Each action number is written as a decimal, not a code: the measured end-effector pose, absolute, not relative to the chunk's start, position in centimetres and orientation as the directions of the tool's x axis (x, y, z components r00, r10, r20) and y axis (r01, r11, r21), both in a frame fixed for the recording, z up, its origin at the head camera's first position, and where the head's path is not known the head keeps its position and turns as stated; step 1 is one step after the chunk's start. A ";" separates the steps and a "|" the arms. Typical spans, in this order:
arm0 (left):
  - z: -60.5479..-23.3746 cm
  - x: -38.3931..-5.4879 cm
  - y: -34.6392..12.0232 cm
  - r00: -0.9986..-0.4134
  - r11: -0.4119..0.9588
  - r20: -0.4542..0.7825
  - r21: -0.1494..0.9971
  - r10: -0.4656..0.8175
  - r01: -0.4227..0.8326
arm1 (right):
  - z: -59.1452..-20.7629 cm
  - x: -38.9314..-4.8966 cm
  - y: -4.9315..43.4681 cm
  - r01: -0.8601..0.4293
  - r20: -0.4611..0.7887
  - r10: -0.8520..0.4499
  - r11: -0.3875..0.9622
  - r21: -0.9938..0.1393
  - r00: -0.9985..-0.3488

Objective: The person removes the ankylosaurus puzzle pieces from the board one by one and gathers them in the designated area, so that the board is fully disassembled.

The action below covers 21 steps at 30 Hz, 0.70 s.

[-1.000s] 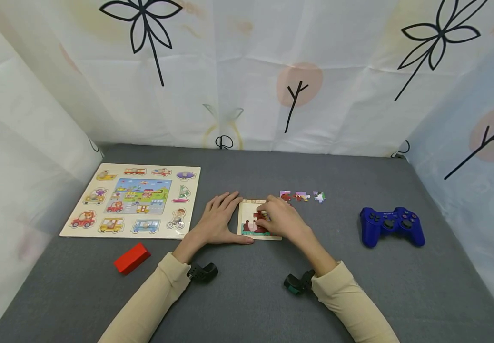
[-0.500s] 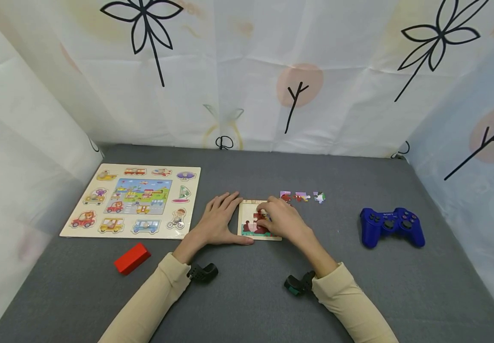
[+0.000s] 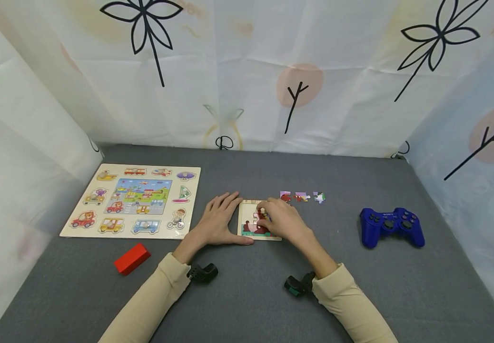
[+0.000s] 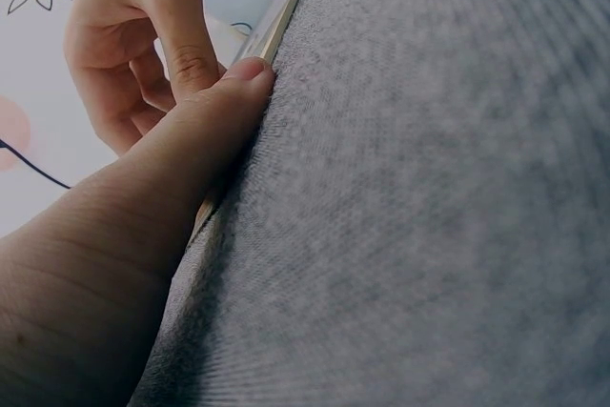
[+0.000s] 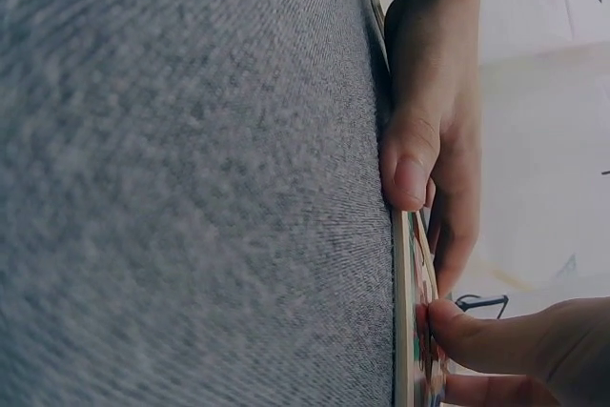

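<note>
A small wooden tray puzzle [image 3: 247, 206] with a pale frame lies flat at mid-table, its picture partly filled with brown, red and green pieces. My left hand [image 3: 219, 221] rests along its left side, fingers extended and thumb reaching to the near-left corner. In the left wrist view the thumb [image 4: 243, 78] lies against the frame's edge. My right hand [image 3: 283, 219] covers the puzzle's right side, pinching a small puzzle piece [image 3: 265, 214] between thumb and fingers, mostly hidden. The right wrist view shows that thumb [image 5: 453, 326] low at the puzzle's surface.
Several loose jigsaw pieces [image 3: 301, 196] lie just behind the right hand. A large vehicle picture board [image 3: 191, 190] lies at left, with a red block [image 3: 132, 258] before it. A blue game controller [image 3: 391, 226] sits at right. Printed white cloth [image 3: 247, 85] walls the table.
A brown piece in the middle of the puzzle has shifted right under the right fingers, baring a pale patch. The left hand stays in place.
</note>
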<state>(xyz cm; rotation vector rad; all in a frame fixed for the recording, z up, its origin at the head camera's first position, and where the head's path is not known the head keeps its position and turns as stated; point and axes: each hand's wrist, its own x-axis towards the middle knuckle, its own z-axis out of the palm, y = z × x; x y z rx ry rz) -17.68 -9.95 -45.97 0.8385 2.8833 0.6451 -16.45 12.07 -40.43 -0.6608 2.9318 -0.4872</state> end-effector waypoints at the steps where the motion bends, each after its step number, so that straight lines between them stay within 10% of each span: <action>1: -46.0 -17.7 -9.9 -0.850 0.764 0.047 0.414 0.525 0.495 | -40.4 -16.4 12.1 -0.405 -0.027 -0.436 0.855 -0.325 -0.900; 21: -45.9 -17.6 -9.8 -0.855 0.772 0.041 0.409 0.517 0.487 | -39.9 -16.4 12.0 -0.466 -0.078 -0.496 0.850 -0.246 -0.865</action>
